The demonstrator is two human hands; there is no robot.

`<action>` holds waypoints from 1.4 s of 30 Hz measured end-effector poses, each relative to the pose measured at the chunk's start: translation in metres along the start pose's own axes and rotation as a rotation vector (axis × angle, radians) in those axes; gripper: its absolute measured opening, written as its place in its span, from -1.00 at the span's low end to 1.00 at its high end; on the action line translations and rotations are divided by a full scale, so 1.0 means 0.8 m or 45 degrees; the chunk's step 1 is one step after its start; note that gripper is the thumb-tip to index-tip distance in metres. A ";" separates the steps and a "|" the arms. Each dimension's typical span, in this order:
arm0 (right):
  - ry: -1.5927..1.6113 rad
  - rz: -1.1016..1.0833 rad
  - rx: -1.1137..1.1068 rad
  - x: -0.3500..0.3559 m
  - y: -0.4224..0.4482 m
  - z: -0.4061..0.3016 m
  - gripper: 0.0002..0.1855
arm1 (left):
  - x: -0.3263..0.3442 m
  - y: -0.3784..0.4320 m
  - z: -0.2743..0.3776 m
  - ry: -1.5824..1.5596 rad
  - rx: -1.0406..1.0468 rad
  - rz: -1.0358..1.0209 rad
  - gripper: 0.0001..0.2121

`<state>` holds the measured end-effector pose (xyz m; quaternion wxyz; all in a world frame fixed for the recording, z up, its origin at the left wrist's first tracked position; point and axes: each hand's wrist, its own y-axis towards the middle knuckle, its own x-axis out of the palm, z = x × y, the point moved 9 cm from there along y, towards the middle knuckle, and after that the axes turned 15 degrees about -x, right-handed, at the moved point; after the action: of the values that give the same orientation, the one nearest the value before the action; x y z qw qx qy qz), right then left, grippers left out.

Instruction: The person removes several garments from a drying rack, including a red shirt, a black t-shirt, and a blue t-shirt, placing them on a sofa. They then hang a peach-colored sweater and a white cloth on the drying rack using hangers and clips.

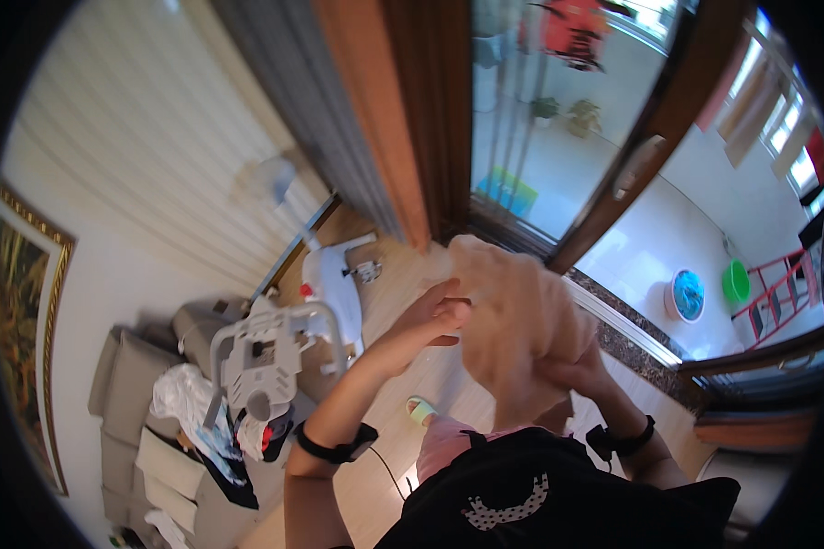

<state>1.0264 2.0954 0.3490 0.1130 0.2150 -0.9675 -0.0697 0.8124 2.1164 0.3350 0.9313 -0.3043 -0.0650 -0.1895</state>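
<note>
A tan cloth (pixel 515 309), perhaps a garment, hangs in loose folds in front of my body, its outline slightly blurred. My right hand (pixel 580 374) grips its lower right side, and folds of fabric hide some of the fingers. Just left of the cloth, my left hand (pixel 432 319) has its fingers spread and curved, with nothing visible in them. The fingertips come close to the fabric's edge; I cannot tell if they touch it.
To the left stands a white exercise bike (pixel 333 288) with grey handlebars. Behind it, a grey sofa (pixel 137 364) bears cushions and clothes. At right, a glass sliding door (pixel 556 158) in a brown frame borders a tiled balcony with a basin (pixel 687 295), a green bucket (pixel 735 281) and a red stepladder (pixel 772 298).
</note>
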 end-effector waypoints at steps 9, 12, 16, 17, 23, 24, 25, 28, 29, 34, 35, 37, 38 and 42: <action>-0.165 0.464 -0.068 -0.306 -0.184 0.027 -0.64 | 0.311 0.254 0.063 -0.432 0.128 -0.284 -0.59; 0.086 0.846 0.044 -0.417 -0.260 0.055 -0.65 | 0.386 0.294 0.111 -0.476 0.252 -0.493 -0.52; -0.735 0.588 0.526 -0.517 -0.330 0.046 -0.61 | 0.485 0.337 0.172 -0.296 0.347 -0.743 -0.43; -1.059 0.462 0.768 -0.543 -0.342 0.043 -0.63 | 0.514 0.353 0.181 -0.238 0.359 -0.817 -0.44; -1.301 1.178 -0.170 -0.661 -0.319 -0.116 -0.55 | 0.657 0.435 0.218 -0.283 0.346 -1.129 -0.49; -1.507 1.043 -0.390 -0.665 -0.298 -0.141 -0.45 | 0.678 0.448 0.223 -0.282 0.335 -1.138 -0.50; -1.386 0.980 -0.367 -0.679 -0.278 -0.135 -0.34 | 0.696 0.462 0.229 -0.282 0.321 -1.132 -0.51; -1.430 0.672 -0.169 -0.729 -0.204 -0.118 -0.43 | 0.745 0.505 0.255 -0.313 0.329 -1.076 -0.54; -1.183 0.640 0.005 -0.752 -0.191 -0.100 -0.46 | 0.755 0.516 0.268 -0.355 0.350 -1.103 -0.54; -0.644 1.151 -0.211 -0.861 -0.186 -0.170 -0.59 | 0.764 0.601 0.337 -0.412 0.298 -1.204 -0.49; -0.363 1.307 -0.254 -0.882 -0.200 -0.185 -0.62 | 0.767 0.625 0.332 -0.330 0.256 -1.115 -0.48; -0.077 1.432 -0.544 -0.911 -0.201 -0.229 -0.64 | 0.779 0.656 0.312 -0.174 0.226 -1.121 -0.45; -0.015 1.421 -0.637 -0.919 -0.199 -0.249 -0.67 | 0.793 0.678 0.290 0.022 0.205 -1.019 -0.44; -0.033 1.476 -0.643 -0.971 -0.186 -0.302 -0.68 | 0.833 0.751 0.229 0.542 0.225 -0.820 -0.45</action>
<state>1.8315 2.2765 0.4083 0.1680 -0.3785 -0.8817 -0.2260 1.6600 2.4624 0.3145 0.8395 -0.1410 0.0215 -0.5243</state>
